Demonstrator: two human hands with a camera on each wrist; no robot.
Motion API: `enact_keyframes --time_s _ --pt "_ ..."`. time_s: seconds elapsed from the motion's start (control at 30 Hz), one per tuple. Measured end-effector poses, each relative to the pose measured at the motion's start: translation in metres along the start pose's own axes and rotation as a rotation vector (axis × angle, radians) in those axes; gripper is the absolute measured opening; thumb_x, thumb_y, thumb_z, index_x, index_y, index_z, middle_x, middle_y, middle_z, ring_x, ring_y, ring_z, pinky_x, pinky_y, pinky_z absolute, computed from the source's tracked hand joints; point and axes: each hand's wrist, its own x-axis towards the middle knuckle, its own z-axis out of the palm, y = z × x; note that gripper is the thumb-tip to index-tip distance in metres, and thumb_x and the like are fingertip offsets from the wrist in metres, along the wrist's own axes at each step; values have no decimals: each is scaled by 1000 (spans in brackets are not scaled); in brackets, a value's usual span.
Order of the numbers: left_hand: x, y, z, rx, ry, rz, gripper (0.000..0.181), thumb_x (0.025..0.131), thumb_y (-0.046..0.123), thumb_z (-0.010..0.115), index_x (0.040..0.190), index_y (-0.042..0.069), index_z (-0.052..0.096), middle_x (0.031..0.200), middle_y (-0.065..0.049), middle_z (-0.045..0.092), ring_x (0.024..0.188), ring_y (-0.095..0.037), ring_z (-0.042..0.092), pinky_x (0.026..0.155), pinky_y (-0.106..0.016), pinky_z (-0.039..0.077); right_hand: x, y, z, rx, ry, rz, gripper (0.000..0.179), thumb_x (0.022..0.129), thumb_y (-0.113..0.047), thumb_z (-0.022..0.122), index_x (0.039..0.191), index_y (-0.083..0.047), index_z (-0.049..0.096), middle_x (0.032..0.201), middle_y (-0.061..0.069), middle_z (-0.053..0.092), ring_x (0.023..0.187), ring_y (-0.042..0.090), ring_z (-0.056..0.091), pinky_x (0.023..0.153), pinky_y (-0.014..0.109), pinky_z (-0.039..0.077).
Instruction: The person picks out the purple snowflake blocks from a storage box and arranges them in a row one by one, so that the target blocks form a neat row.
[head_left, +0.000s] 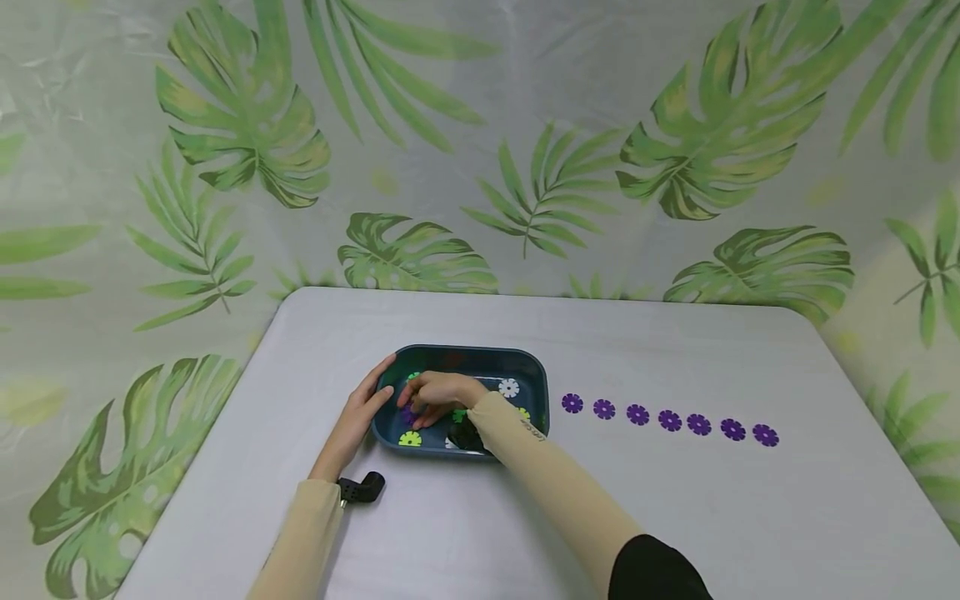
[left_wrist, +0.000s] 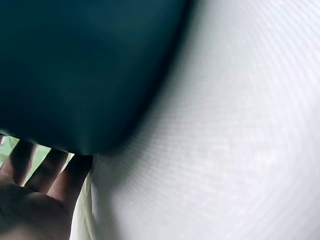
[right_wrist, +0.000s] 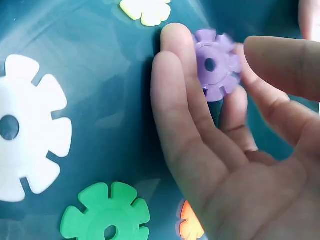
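Observation:
A dark teal tray [head_left: 465,348] sits near the middle of the table. My left hand [head_left: 351,425] holds its left side, with the thumb at the rim and the fingers along the outer wall. My right hand [head_left: 442,390] reaches down into the tray, its fingers bent. In the right wrist view, a purple flower-shaped disc [right_wrist: 220,82] lies between the thumb and fingers, which pinch it. About it in the tray are a white disc [right_wrist: 42,135], a green disc [right_wrist: 90,215], an orange disc [right_wrist: 190,224] and a yellow disc [head_left: 405,438]. The right forearm hides part of the tray.
Several purple discs [head_left: 632,415] lie in a slanting row on the white table [head_left: 465,533], right of the tray. A black wrist camera [head_left: 362,490] juts from the left wrist. Behind the table hangs a leaf-patterned cloth [head_left: 435,175].

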Motion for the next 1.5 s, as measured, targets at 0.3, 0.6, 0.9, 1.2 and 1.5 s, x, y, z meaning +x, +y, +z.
enact_keyframes --time_s 0.3,0.6,0.9,1.2,1.5 --pt "3 2 3 1 -2 1 49 103 16 44 150 22 34 155 0 26 143 -21 15 114 -50 10 -7 1 -6 -70 83 -39 7 93 2 55 93 4 62 74 9 61 59 14 61 57 23 52" --pt "-7 29 7 -14 -16 -32 52 102 18 46 151 13 30 156 -6 23 143 -25 13 114 -49 10 -44 6 -45 -70 119 -194 15 93 -2 53 106 1 61 77 7 58 60 16 57 61 31 50" --pt "-11 32 7 9 -12 -39 52 102 20 47 151 13 30 156 -6 24 143 -23 13 114 -47 11 -111 42 -105 20 241 -255 19 94 -5 53 110 3 59 82 7 58 65 16 53 57 24 45" --pt "-11 32 6 -3 -17 -35 53 102 21 48 151 13 31 156 -5 23 143 -22 13 115 -45 11 -200 119 -165 74 387 -200 25 100 -10 48 117 9 50 85 10 55 70 16 53 65 28 49" --pt "-11 32 7 3 -13 -32 52 102 17 47 151 12 31 156 -6 24 144 -23 13 114 -46 10 -299 202 -206 112 575 -126 25 101 -16 49 116 3 53 82 6 57 70 16 55 64 27 51"
